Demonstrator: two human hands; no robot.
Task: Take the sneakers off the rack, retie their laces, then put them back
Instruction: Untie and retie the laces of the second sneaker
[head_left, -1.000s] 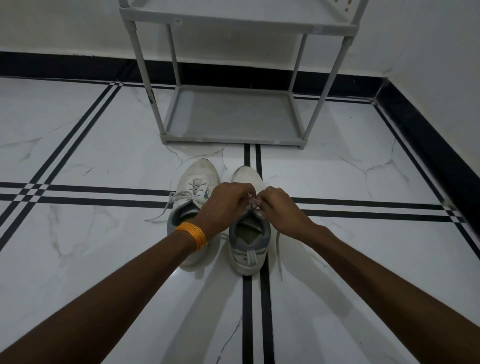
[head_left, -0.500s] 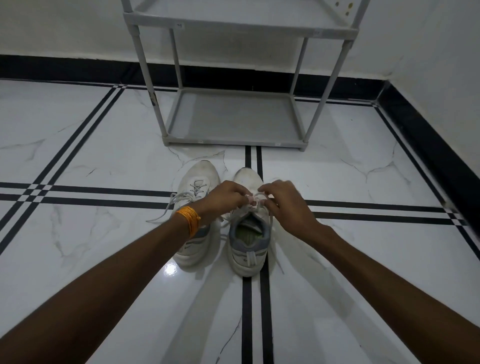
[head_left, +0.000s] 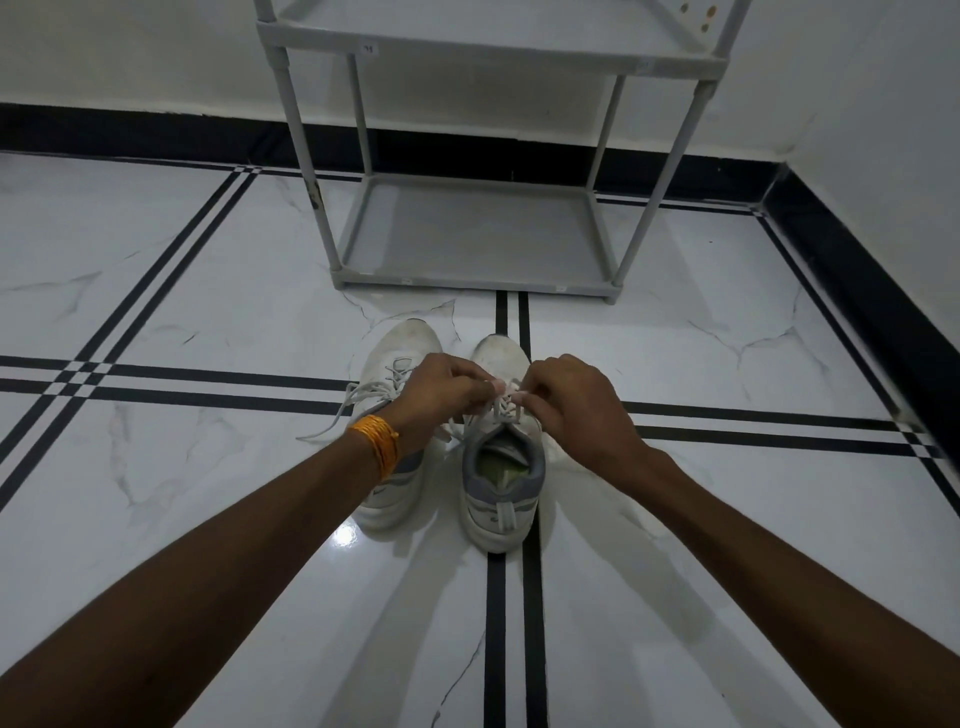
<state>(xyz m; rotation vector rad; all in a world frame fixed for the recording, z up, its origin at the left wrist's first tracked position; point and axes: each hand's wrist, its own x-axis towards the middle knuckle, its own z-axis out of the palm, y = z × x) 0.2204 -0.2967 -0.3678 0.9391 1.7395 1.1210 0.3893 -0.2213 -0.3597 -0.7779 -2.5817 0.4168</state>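
Note:
Two white and grey sneakers stand side by side on the floor, toes pointing at the rack. Over the right sneaker (head_left: 501, 499), my left hand (head_left: 441, 395) and my right hand (head_left: 571, 405) pinch its white laces (head_left: 503, 402) just above the tongue. The left sneaker (head_left: 400, 348) is partly hidden under my left wrist, and its loose laces (head_left: 337, 415) trail out to the left on the tiles. The grey shoe rack (head_left: 478, 280) stands just beyond the sneakers with nothing on its bottom shelf.
The floor is glossy white marble tile with black double stripes (head_left: 208, 387). A black skirting (head_left: 857, 291) and white walls close off the back and right side. An orange bangle (head_left: 376, 441) is on my left wrist.
Both hands have lifted slightly and drawn a little apart while working the right sneaker's laces. The sneakers stay in place.

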